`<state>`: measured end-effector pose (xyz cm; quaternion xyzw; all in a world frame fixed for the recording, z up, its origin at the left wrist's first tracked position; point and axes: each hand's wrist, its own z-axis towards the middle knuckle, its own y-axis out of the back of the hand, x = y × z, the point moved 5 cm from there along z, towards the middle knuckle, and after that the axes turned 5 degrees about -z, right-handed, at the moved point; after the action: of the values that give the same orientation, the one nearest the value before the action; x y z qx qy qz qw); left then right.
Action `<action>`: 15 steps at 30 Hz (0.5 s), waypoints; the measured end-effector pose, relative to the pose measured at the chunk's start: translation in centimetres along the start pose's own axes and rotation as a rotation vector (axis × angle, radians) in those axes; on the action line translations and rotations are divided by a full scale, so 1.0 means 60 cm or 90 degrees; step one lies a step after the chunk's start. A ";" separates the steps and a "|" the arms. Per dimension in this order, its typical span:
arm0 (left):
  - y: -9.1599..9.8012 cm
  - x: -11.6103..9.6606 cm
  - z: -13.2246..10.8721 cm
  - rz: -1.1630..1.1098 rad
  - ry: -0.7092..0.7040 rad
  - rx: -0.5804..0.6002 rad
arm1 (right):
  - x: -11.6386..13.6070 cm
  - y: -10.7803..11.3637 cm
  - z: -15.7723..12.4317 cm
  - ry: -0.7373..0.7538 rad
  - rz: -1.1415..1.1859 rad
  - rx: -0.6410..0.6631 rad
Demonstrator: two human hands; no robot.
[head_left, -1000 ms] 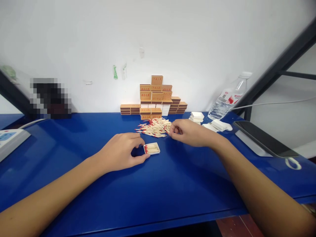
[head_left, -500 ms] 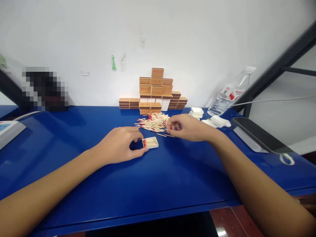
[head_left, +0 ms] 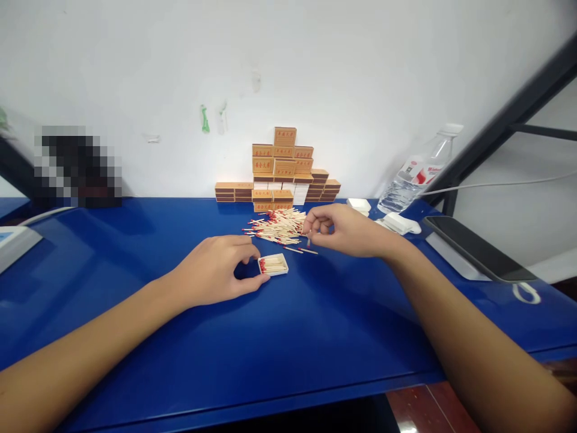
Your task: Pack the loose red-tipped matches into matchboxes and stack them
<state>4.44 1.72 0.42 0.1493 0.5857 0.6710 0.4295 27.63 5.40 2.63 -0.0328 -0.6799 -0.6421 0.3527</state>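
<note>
Left hand [head_left: 216, 270] grips a matchbox tray [head_left: 273, 264] between thumb and fingers. Right hand [head_left: 349, 230] pinches matches [head_left: 276, 226] at their pile. The sticks look light and brittle, probably best gripped mid-shaft.

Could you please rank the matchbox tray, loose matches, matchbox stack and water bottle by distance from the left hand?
1. Matchbox tray, held by the left hand.
2. Loose matches, just beyond it.
3. Matchbox stack, against the wall.
4. Water bottle, far right.
</note>
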 end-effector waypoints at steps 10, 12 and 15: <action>0.002 -0.001 -0.002 0.005 -0.006 -0.003 | -0.016 0.006 0.005 -0.007 -0.063 -0.033; 0.001 -0.001 -0.002 0.006 -0.006 -0.002 | -0.015 -0.001 0.006 0.008 -0.058 -0.045; 0.000 0.000 -0.002 0.009 0.003 0.003 | -0.011 -0.020 0.011 0.040 -0.066 -0.054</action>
<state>4.35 1.62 0.37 0.1527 0.5874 0.6727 0.4232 27.22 6.05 1.29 0.0075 -0.6413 -0.6887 0.3380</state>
